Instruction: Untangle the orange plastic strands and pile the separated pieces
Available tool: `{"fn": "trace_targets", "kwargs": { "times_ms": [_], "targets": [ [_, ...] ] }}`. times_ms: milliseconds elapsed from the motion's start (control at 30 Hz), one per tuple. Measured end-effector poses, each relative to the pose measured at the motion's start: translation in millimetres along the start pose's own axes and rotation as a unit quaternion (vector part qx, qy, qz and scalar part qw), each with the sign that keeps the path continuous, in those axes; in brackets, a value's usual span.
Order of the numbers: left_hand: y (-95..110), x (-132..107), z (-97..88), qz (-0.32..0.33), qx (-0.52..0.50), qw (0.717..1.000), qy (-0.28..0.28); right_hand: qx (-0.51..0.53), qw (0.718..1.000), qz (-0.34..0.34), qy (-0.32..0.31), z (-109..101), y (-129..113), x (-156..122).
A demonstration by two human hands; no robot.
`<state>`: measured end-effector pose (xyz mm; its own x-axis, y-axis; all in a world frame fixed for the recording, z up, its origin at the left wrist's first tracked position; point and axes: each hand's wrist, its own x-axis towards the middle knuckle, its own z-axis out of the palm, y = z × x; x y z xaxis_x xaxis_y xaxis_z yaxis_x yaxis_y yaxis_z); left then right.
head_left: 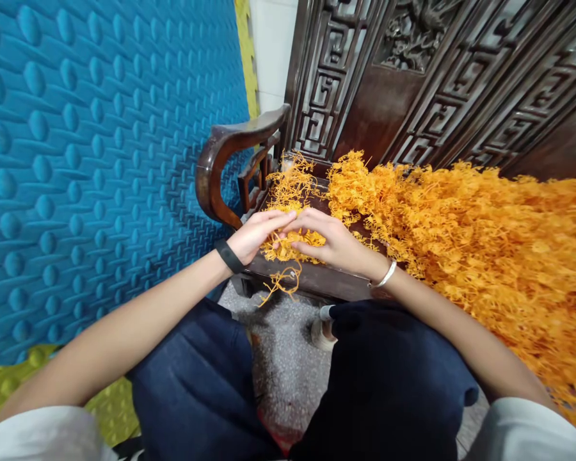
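Note:
My left hand (255,234) and my right hand (326,240) meet over the front edge of a dark wooden bench seat (317,282). Between them sits a small tangled clump of orange plastic sprigs (292,246), with both sets of fingers curled and pinched on it. A few strands (283,285) dangle below the seat edge. My left wrist carries a black band, my right a silver bangle. A thin loose bunch of the same sprigs (292,182) lies just behind my hands.
A big heap of orange sprigs (484,237) covers the bench to the right. The curved wooden armrest (221,166) stands at left, the carved backrest (413,70) behind. Blue foam mat (77,160) lines the left wall. My knees in dark trousers (211,384) are below.

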<state>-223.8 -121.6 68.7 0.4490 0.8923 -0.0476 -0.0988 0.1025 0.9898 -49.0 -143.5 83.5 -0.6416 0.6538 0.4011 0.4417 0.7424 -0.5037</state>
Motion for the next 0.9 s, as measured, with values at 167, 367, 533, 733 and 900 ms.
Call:
{"fn": "trace_targets", "kwargs": {
  "times_ms": [167,367,533,733,900],
  "targets": [
    [0.6,-1.9,-1.4,-0.014,0.025,1.000,-0.006,0.047,0.995,0.042,0.079,-4.0,-0.1,-2.8],
    [-3.3,-4.8,-3.2,-0.049,0.040,0.998,-0.017,0.127,0.987,0.093,0.018,-1.6,1.5,-4.6],
    [-2.2,-8.6,-3.6,-0.020,0.101,0.994,-0.036,0.216,0.966,0.136,0.049,1.1,6.6,-4.8],
    [-2.3,-13.9,-0.9,0.004,0.162,0.985,-0.055,0.264,0.944,0.155,0.121,-2.1,10.8,-4.1],
    [-2.4,-15.1,1.5,0.032,0.152,0.987,-0.049,0.231,0.952,0.152,0.134,-2.3,8.4,-4.2]
  ]
}}
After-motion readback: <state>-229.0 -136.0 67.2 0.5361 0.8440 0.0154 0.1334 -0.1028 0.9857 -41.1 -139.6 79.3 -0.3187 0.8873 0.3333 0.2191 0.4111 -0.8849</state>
